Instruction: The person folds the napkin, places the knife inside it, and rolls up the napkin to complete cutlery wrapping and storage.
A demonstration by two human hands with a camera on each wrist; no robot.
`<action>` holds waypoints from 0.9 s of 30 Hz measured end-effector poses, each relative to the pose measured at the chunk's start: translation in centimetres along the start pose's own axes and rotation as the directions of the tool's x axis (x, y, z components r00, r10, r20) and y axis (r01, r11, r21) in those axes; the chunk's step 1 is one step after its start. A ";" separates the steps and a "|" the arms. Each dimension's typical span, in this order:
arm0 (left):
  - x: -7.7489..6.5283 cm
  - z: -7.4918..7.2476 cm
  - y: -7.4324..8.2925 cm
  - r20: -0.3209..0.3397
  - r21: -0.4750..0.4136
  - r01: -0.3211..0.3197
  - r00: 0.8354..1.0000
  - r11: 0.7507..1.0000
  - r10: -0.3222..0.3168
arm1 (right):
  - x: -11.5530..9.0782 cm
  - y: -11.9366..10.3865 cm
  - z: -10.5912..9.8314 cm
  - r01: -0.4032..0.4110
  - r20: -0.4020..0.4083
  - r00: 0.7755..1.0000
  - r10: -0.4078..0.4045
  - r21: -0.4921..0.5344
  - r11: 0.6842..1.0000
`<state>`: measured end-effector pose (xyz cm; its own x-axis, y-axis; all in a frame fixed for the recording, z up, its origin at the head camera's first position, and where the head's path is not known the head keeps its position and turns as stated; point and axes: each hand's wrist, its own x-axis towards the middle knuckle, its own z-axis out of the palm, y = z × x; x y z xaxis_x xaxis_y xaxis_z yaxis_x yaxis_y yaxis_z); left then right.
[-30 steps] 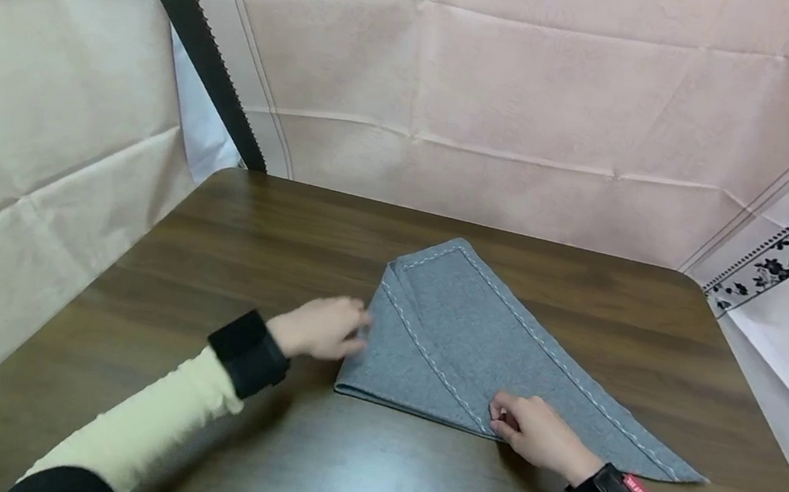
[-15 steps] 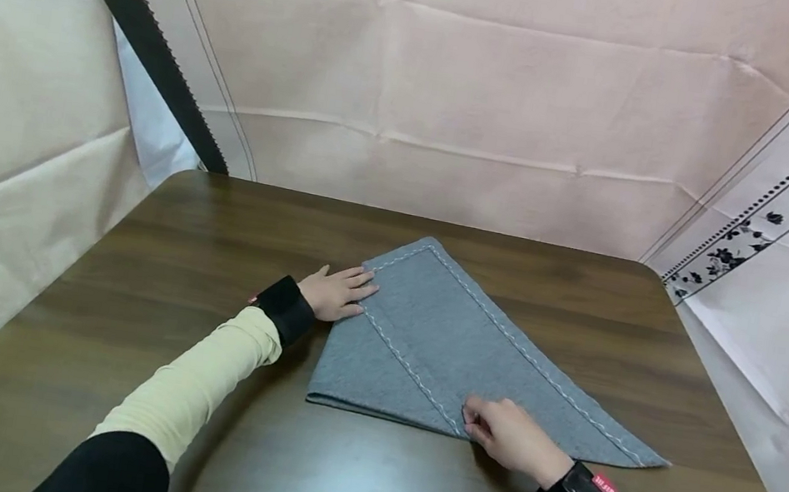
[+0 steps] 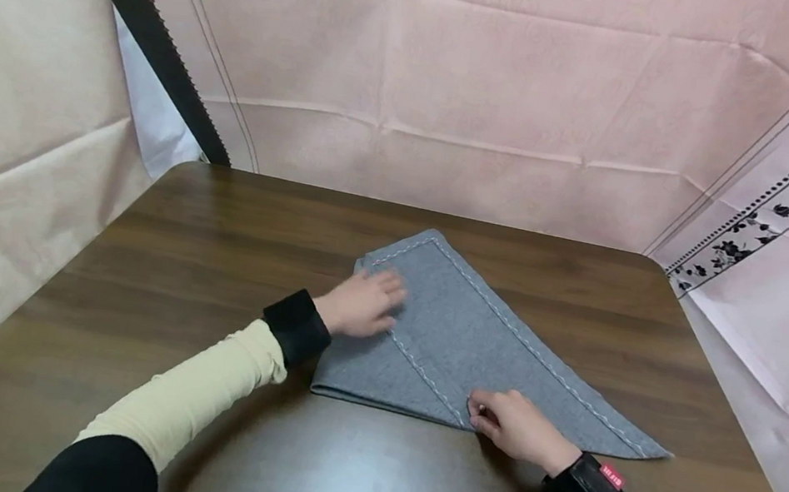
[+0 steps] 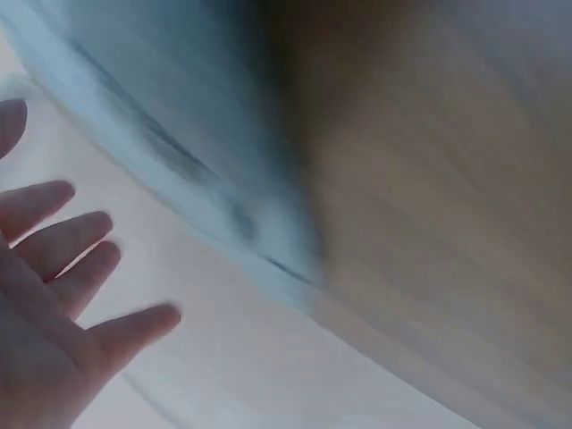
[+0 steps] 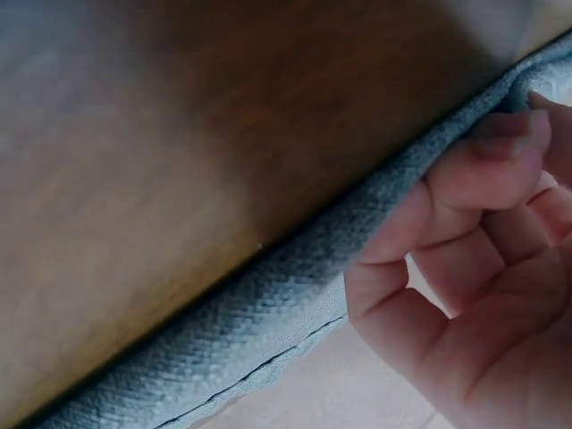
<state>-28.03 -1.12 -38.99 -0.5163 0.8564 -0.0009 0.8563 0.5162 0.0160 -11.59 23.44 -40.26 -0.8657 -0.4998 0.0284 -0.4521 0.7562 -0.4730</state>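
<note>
A folded grey-blue cloth (image 3: 473,333) with pale stitching along its hems lies on the wooden table. Its outline is roughly triangular, pointed at the right. My left hand (image 3: 365,302) is over the cloth's upper left part, slightly blurred in the head view; whether it touches the fabric cannot be told there. The left wrist view has that left hand (image 4: 54,295) with fingers spread and nothing between them. Along the near edge, my right hand (image 3: 520,426) pinches the cloth where a stitched line ends. Curled fingers of the right hand (image 5: 474,259) meet the cloth's rolled edge (image 5: 268,295) in the right wrist view.
The brown wooden table (image 3: 126,326) has rounded far corners. Behind it hangs a creased pinkish sheet (image 3: 463,79), with a black strip (image 3: 159,36) at the left. Floral-printed fabric (image 3: 761,222) hangs at the right.
My left hand first moved from the cloth's left edge up to its upper left corner, then inward to the right over the cloth. The right hand has stayed at the near edge.
</note>
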 end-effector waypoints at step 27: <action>-0.9 1.1 14.3 0.257 0.224 -0.306 0.934 0.925 0.247 | -2.8 1.7 -1.1 -0.206 -0.054 0.978 0.202 -0.077 0.976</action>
<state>-15.33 5.52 -39.90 -0.2674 0.9295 -0.2540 0.9536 0.2174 -0.2084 -10.20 26.55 -40.13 -0.9495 -0.3132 -0.0198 -0.2796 0.8729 -0.3999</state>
